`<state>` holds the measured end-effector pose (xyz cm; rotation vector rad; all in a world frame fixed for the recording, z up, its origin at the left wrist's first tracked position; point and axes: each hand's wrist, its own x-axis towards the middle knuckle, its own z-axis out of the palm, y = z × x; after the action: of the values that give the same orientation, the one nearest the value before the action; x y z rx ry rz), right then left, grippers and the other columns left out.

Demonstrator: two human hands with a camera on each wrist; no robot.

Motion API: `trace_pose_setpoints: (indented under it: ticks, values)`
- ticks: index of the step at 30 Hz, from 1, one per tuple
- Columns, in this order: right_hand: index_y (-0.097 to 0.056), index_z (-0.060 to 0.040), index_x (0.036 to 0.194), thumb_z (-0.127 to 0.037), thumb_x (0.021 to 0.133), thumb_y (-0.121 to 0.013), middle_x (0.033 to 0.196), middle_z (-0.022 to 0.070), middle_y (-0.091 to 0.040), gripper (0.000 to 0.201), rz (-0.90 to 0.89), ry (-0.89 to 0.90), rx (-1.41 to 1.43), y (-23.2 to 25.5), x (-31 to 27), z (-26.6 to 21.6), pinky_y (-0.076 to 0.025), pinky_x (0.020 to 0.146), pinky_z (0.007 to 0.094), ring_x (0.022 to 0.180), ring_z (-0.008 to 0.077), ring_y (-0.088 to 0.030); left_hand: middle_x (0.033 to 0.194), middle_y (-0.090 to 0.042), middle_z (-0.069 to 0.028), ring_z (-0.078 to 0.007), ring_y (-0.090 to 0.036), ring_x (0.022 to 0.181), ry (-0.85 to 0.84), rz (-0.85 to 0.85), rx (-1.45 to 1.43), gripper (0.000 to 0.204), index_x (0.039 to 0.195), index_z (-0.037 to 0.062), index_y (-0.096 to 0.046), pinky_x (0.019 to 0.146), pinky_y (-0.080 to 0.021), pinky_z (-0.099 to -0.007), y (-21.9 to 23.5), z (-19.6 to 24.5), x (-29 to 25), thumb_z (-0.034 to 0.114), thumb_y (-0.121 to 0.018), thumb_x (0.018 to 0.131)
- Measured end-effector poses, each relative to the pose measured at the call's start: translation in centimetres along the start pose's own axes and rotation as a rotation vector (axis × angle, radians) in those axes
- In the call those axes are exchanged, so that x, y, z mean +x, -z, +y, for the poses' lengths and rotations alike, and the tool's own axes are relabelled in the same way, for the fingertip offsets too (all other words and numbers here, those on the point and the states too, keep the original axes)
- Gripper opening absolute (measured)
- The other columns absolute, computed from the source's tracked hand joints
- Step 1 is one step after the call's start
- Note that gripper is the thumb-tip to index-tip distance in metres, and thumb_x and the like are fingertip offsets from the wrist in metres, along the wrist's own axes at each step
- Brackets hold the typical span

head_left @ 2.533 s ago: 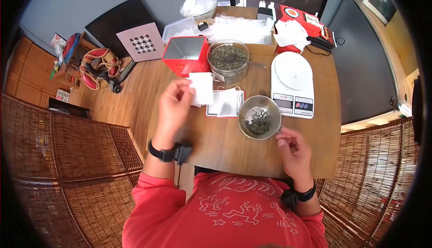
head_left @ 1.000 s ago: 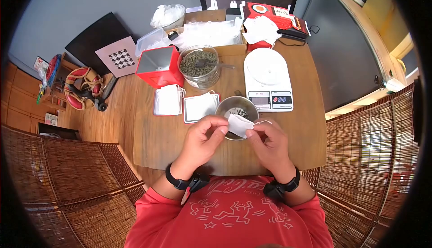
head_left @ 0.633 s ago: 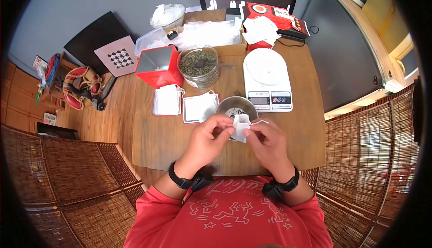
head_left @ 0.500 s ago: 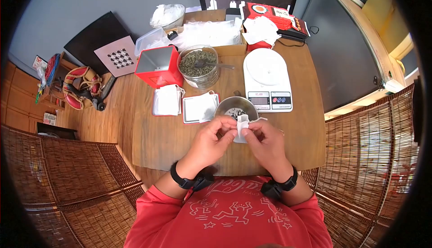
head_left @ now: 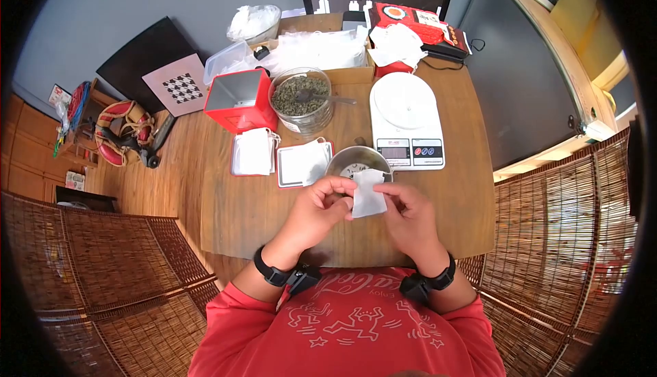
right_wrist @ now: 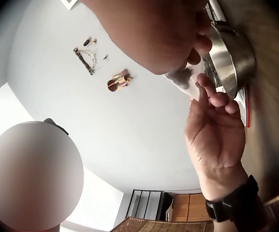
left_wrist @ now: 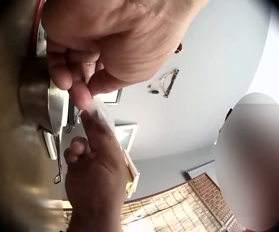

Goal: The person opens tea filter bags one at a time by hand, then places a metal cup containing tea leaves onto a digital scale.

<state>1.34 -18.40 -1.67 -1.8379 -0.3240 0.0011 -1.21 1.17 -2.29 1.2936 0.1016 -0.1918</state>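
The left hand point(head_left: 315, 214) and right hand point(head_left: 412, 219) pinch opposite sides of a small white translucent pouch point(head_left: 369, 197) over a round steel cup point(head_left: 335, 167); the red long-sleeved shirt point(head_left: 349, 360) reads "Enjoy Coca-Cola".

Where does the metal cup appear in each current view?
Head: metal cup at the centre, partly hidden behind the white bag.
Left wrist: upper left, handle hanging downward in the picture.
Right wrist: upper right.
Shared landmark: the white bag, held between left hand and right hand.
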Motion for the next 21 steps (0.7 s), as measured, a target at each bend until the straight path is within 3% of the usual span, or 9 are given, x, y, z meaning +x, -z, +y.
trace_pose_setpoints:
  ticks: [7, 13, 19, 21]
  values:
    - [-0.072, -0.0026, 0.100, -0.016, 0.094, -0.066, 0.076, 0.0109, -0.071, 0.016, -0.089, -0.081, -0.083, 0.2, 0.5, -0.2, -0.050, 0.059, 0.0294, 0.063, 0.0163, -0.065, 0.097, -0.067, -0.0034, -0.0074, -0.062, 0.067, 0.024, 0.036, 0.157, 0.022, 0.116, 0.0010, -0.062, 0.062, -0.052, -0.0223, 0.1, 0.0, 0.1, -0.004, -0.059, 0.095]
    - [-0.072, -0.0017, 0.100, -0.017, 0.096, -0.065, 0.076, 0.0086, -0.073, 0.018, -0.012, -0.165, 0.000, 0.0, 0.5, -0.2, -0.051, 0.061, 0.0267, 0.065, 0.0112, -0.067, 0.100, -0.067, -0.0047, -0.0065, -0.060, 0.068, -0.043, 0.063, 0.226, 0.018, 0.115, 0.0011, -0.062, 0.059, -0.049, -0.0215, -0.1, -0.1, 0.0, 0.000, -0.059, 0.097]
    - [-0.071, 0.0000, 0.101, -0.015, 0.095, -0.066, 0.074, 0.0090, -0.072, 0.016, 0.079, -0.121, 0.044, -0.4, 0.4, -0.6, -0.051, 0.059, 0.0253, 0.063, 0.0091, -0.066, 0.093, -0.066, -0.0026, -0.0047, -0.055, 0.064, -0.068, 0.098, 0.163, 0.015, 0.112, 0.0025, -0.062, 0.055, -0.045, -0.0207, -0.2, -0.3, 0.0, 0.001, -0.060, 0.097]
    - [-0.071, 0.0001, 0.101, -0.014, 0.095, -0.066, 0.073, 0.0089, -0.072, 0.016, 0.037, -0.109, 0.011, -0.5, 0.3, -0.3, -0.051, 0.058, 0.0254, 0.063, 0.0088, -0.066, 0.085, -0.064, 0.0003, -0.0037, -0.054, 0.064, -0.106, 0.100, 0.277, 0.013, 0.110, 0.0036, -0.063, 0.055, -0.043, -0.0202, -0.1, -0.9, 0.2, 0.003, -0.061, 0.098]
